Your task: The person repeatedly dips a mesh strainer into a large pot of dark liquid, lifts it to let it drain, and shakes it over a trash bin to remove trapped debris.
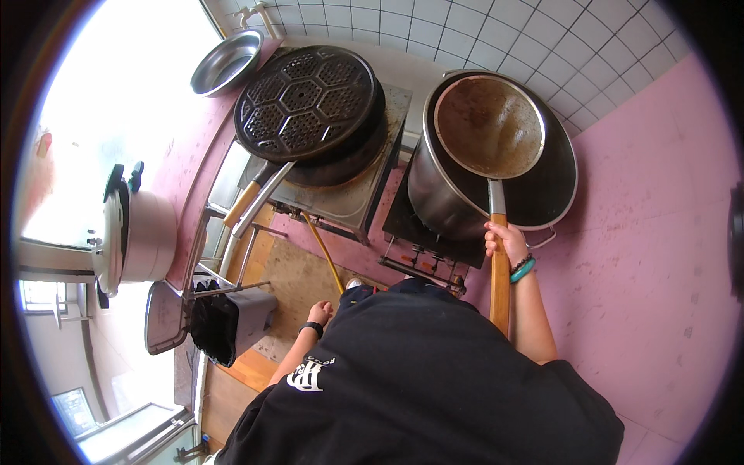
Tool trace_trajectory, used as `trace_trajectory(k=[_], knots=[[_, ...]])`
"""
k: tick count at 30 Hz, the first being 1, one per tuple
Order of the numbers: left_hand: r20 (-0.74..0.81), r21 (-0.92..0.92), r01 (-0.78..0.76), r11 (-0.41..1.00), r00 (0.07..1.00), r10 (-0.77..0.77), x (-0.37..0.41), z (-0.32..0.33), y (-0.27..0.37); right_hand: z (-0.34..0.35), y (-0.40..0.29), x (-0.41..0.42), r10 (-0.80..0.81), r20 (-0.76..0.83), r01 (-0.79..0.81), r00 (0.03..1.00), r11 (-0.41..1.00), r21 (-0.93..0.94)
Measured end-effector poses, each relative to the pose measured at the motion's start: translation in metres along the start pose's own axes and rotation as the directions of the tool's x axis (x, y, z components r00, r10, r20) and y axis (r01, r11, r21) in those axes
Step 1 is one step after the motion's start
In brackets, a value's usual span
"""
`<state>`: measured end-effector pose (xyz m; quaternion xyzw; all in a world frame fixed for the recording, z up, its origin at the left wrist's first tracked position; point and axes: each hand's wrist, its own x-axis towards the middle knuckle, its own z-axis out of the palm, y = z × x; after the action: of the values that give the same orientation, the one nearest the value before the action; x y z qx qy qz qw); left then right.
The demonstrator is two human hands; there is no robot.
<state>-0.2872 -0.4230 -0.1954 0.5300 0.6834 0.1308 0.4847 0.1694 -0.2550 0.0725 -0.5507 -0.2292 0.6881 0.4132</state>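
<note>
My right hand [507,243] is closed round the wooden handle of a large, brown-stained metal ladle [490,127]. The ladle's bowl is over the mouth of a tall stainless steel stockpot [447,200], which stands on a low black gas stove [412,232]. My left hand [321,313] hangs beside my body with its fingers curled; whether they are fully closed is not clear. Ahead on the left, a round black perforated plate [302,99] lies on a dark pan on a steel stove [331,206]. A wooden-handled utensil [241,203] and a metal handle stick out from under it.
A steel basin [226,64] and a white pressure cooker [148,235] stand on the pink ledge to the left. Below is a grey bin [253,317] with a black liner. A yellow hose [322,250] runs down from the stove. Tiled wall rises behind; a pink wall is at right.
</note>
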Motion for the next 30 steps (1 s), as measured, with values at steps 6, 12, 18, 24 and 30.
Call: trace_trajectory(k=[6, 12, 18, 24, 30], knots=[[0.031, -0.099, 0.188, 0.977, 0.982, -0.186, 0.002, -0.001, 0.004, -0.005, 0.002, 0.004, 0.010, 0.036, -0.010, 0.999, 1.000, 0.017], [0.022, -0.284, 0.303, 0.910, 0.951, -0.309, -0.002, -0.004, 0.011, -0.010, 0.000, 0.007, 0.056, 0.045, -0.057, 0.997, 0.998, 0.024], [0.002, -0.240, 0.266, 0.934, 0.962, -0.273, -0.009, -0.009, -0.002, -0.016, -0.004, 0.000, 0.172, 0.122, -0.205, 0.978, 0.911, 0.358], [0.024, -0.210, 0.327, 0.921, 0.944, -0.329, -0.014, -0.006, -0.024, -0.004, -0.018, 0.002, 0.221, 0.081, -0.234, 0.972, 0.943, 0.236], [0.032, -0.169, 0.277, 0.946, 0.961, -0.276, -0.009, -0.010, -0.014, -0.007, -0.031, -0.012, 0.268, 0.210, -0.327, 0.940, 0.883, 0.337]])
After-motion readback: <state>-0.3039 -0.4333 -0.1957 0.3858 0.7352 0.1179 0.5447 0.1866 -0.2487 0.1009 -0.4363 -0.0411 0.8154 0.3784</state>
